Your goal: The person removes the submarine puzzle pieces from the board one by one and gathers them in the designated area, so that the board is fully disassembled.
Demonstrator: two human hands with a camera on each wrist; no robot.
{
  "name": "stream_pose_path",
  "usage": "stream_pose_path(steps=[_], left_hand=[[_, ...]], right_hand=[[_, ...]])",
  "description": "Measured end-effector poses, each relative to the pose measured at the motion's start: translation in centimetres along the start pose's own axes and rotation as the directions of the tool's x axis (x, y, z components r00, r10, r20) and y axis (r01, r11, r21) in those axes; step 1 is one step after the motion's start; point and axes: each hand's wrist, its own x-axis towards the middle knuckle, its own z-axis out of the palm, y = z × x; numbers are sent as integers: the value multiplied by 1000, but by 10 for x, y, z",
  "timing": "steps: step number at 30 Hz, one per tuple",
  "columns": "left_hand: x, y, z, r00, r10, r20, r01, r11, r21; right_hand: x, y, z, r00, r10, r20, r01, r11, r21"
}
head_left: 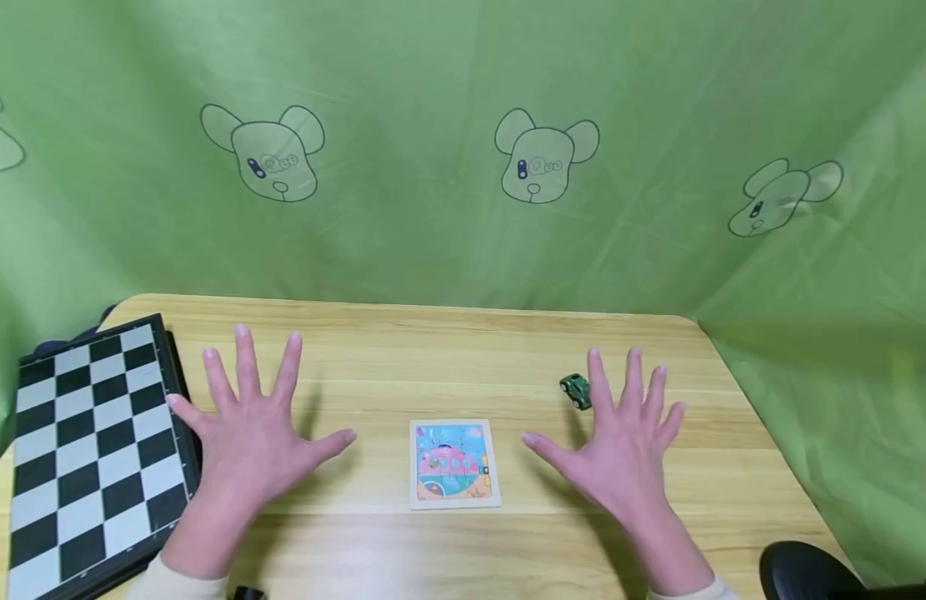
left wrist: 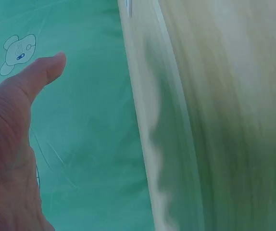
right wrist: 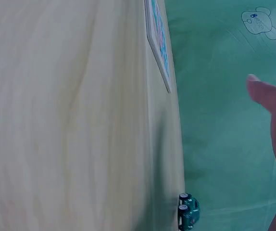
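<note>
My left hand (head_left: 256, 442) hovers over the table with its fingers spread wide, just right of a black-and-white checkered board (head_left: 95, 454). Its thumb (left wrist: 46, 72) shows in the left wrist view, with nothing held. On the other side, my right hand (head_left: 623, 450) is also spread out above the wood, holding nothing. A small green toy car (head_left: 576, 391) sits close to its index finger. Between the hands lies a square picture puzzle (head_left: 453, 464) with a white frame and a pink submarine on blue. In the right wrist view the puzzle (right wrist: 159, 43) appears edge-on.
The light wooden table (head_left: 387, 358) has rounded far corners. Behind it and along the right hangs a green curtain (head_left: 417, 233) printed with bear heads. A round black object (head_left: 803, 571) stands at the lower right, by the table's edge.
</note>
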Motion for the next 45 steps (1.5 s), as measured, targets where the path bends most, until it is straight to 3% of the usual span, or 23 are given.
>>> stream_pose_path(steps=[4, 7, 10, 13, 16, 19, 26, 28, 31, 38, 45], left_hand=[[-2, 7, 4, 1000, 23, 1, -23, 999, -25], [-4, 19, 10, 999, 41, 3, -41, 994, -105], [-6, 32, 17, 999, 52, 15, -47, 974, -221], [-10, 45, 23, 998, 42, 49, -24, 941, -337], [-14, 57, 28, 995, 24, 96, 19, 905, -426], [-18, 67, 34, 990, 10, 139, 58, 877, -476], [-22, 80, 46, 960, 60, 274, 129, 772, -622], [-22, 81, 50, 953, 78, 293, 131, 764, -632], [-22, 84, 55, 948, 98, 303, 120, 771, -625], [-22, 86, 67, 948, 130, 290, 61, 822, -566], [-20, 82, 69, 946, 187, 265, -7, 829, -559]], right_hand=[[1, -4, 11, 999, 22, -32, -16, 983, 182], [1, -12, 22, 999, 48, -7, -43, 940, 339], [3, -25, 31, 997, 49, 51, -68, 875, 480], [4, -41, 38, 990, 30, 135, -108, 778, 618], [5, -57, 44, 971, 9, 240, -179, 690, 701], [5, -68, 51, 945, -19, 327, -235, 655, 718], [5, -79, 67, 898, -98, 428, -245, 698, 673], [5, -82, 70, 886, -121, 447, -236, 713, 660], [6, -85, 74, 875, -147, 462, -212, 741, 637], [7, -89, 72, 857, -165, 488, -182, 790, 585], [10, -90, 71, 841, -163, 516, -166, 830, 532]])
